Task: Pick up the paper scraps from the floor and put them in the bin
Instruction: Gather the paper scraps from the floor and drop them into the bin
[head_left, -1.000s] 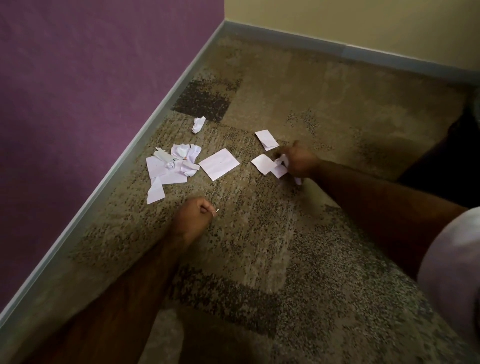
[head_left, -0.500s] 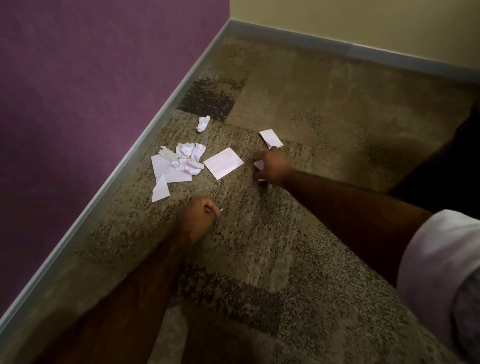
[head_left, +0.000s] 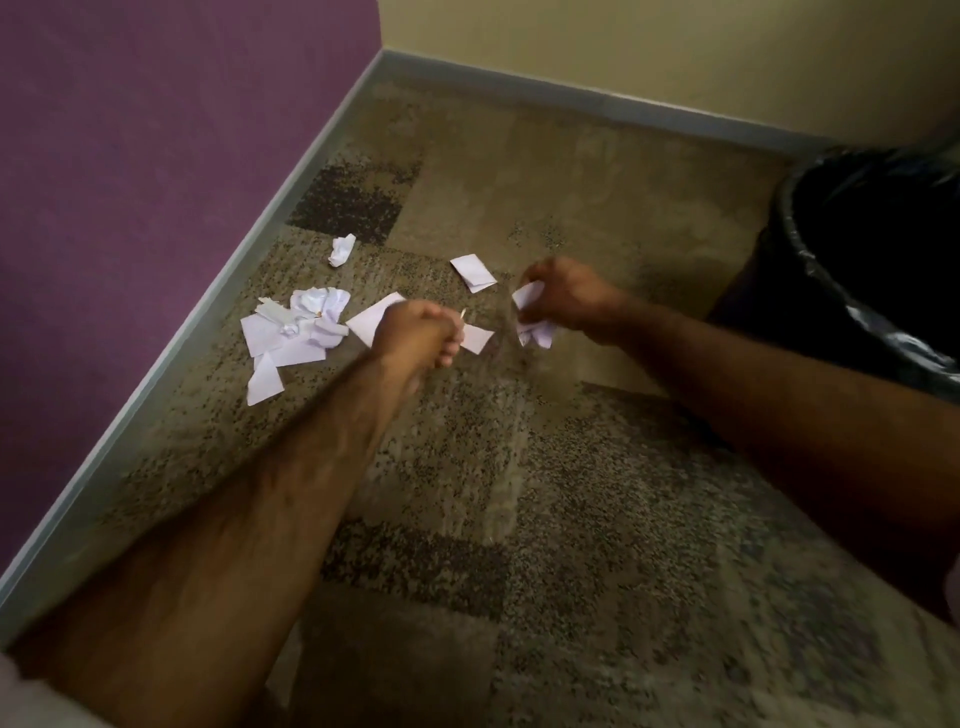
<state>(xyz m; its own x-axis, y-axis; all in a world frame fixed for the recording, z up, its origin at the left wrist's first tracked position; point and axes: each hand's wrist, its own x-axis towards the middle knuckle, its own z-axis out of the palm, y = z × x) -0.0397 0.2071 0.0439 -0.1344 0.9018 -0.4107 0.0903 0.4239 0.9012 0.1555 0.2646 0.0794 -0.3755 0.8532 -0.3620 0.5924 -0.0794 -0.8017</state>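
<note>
Your right hand (head_left: 563, 296) is closed around a small bunch of white paper scraps (head_left: 532, 312), with bits sticking out at 9 o'clock and below the fist. Your left hand (head_left: 418, 335) is curled shut too, and a tiny sliver pokes out between its fingers (head_left: 451, 349), but you cannot tell if it holds more than that. More scraps lie on the carpet floor (head_left: 519, 467): a pile (head_left: 293, 330) near the purple wall (head_left: 130, 182) at 9 o'clock from your left hand, 1 crumpled ball (head_left: 343, 249) at 11 o'clock, 1 flat piece (head_left: 472, 271) between your hands and a little farther away, and 2 flat pieces partly hidden under your left hand. The bin (head_left: 883, 270), lined with a black bag, stands at 3 o'clock from your right hand, close by. This paper is very light and thin, so it bends and can slip out or float away. Pinch flat pieces at an edge or corner, since they lie tight on the carpet. Crumpled ones are easier, so just grab them whole. Squeeze gently but keep your fist closed until it is over the bin.
</note>
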